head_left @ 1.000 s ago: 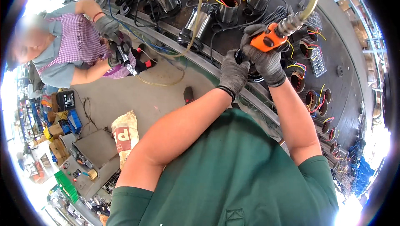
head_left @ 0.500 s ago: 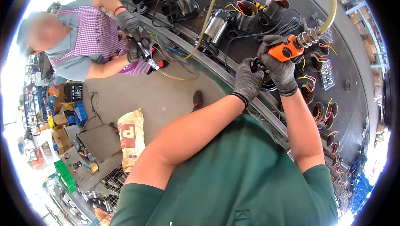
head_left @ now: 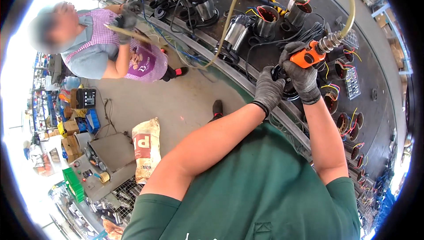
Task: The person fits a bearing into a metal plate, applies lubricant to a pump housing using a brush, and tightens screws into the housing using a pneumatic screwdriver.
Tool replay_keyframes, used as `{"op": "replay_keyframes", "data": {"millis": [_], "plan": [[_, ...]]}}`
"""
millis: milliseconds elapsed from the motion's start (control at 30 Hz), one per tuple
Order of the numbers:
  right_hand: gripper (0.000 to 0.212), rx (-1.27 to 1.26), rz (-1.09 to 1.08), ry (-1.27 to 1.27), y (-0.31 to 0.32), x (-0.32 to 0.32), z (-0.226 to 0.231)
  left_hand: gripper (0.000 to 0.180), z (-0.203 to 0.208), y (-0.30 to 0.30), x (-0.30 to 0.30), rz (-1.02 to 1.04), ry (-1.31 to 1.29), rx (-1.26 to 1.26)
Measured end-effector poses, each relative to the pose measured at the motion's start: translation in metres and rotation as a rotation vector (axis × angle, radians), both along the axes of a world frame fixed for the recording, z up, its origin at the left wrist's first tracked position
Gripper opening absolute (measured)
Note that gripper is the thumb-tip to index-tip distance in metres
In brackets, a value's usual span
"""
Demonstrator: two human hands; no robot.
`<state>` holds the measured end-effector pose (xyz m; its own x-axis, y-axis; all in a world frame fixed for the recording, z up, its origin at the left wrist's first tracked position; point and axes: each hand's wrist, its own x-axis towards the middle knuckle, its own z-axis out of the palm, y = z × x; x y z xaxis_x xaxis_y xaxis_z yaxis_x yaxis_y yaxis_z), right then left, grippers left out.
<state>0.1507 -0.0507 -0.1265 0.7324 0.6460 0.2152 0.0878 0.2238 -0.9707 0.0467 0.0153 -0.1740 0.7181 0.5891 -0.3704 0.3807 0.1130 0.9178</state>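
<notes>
My right hand, in a grey knit glove, is wrapped round an orange air tool. A spring-guarded yellowish hose runs up from the tool's end. Under the tool lies a black round motor part, partly covered by my hands. My left hand, gloved as well, grips the left side of that part; its fingertips are partly hidden. The tool's tip is out of sight behind my right hand. Just beyond my hands stands a shiny silver motor with a black base.
Along the dark workbench stand several open motor housings with coloured wires. A clear tray lies to the right, a bundled black cable farther back. Across the aisle a co-worker stands at the left. A paper sack rests on the floor.
The co-worker's hands have risen toward the bench, and the air tool seen in them before no longer shows. My view has shifted slightly; my hands keep their hold on the part and tool.
</notes>
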Motion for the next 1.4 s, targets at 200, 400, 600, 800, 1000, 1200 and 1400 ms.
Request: {"op": "replay_keyframes", "data": {"millis": [200,400,600,800,1000,1200,1400], "plan": [[0.043,0.107,0.061,0.085,0.000,-0.006,0.007,0.045,0.002,-0.001,0.000,0.030,0.028,-0.012],[0.044,0.262,0.072,0.392,-0.001,0.000,-0.011,0.044,0.008,0.001,-0.001,-0.007,0.020,-0.022],[0.043,-0.038,-0.031,-0.060,0.007,-0.008,0.010,0.048,-0.007,0.002,0.001,-0.007,-0.025,-0.076],[0.052,-0.010,0.043,0.022,0.001,-0.008,0.019,0.045,0.005,0.006,0.003,-0.040,0.000,0.010],[0.050,0.145,-0.126,0.049,-0.016,-0.014,0.057,0.048,0.008,0.030,0.002,-0.240,-0.216,0.198],[0.055,0.402,-0.282,0.243,-0.058,-0.016,0.034,0.053,0.051,0.062,0.033,-1.014,-0.131,0.838],[0.055,0.322,-0.546,0.185,-0.054,-0.065,0.028,0.055,0.076,0.069,0.051,-1.222,0.017,0.905]]}}
